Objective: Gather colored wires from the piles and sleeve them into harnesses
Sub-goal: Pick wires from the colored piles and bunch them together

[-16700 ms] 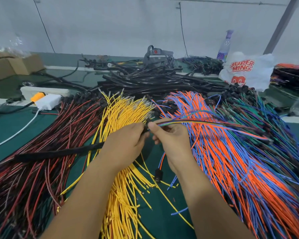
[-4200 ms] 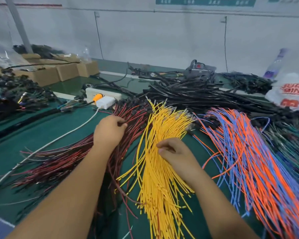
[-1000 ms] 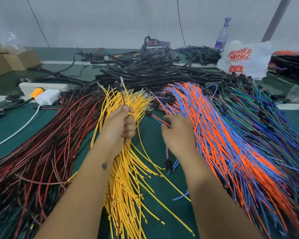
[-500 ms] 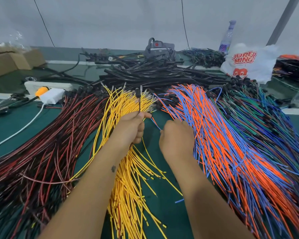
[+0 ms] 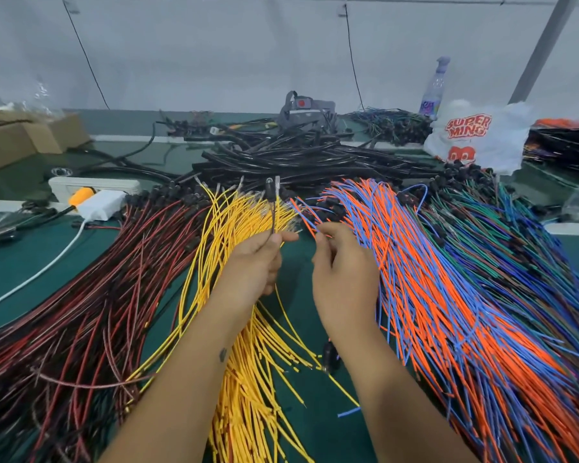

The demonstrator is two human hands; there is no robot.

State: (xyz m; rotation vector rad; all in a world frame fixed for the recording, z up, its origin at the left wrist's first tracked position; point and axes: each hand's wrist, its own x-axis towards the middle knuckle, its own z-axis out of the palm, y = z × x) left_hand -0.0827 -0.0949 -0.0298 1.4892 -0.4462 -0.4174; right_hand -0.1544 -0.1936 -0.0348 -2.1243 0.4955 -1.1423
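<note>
Raised since before, left hand [image 5: 254, 262] fingers pinch upright dark wires [image 5: 273, 208]; right hand [image 5: 343, 272] fingers pinch orange-blue wires [image 5: 306, 217].

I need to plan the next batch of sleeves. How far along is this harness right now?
Early. The left hand already holds a dark wire upright, apparently with a yellow one. The right hand is pinching wires out of the orange and blue pile. The green and blue pile looks untouched for this set, and no sleeve from the black tubing heap is on the wires yet.
</note>
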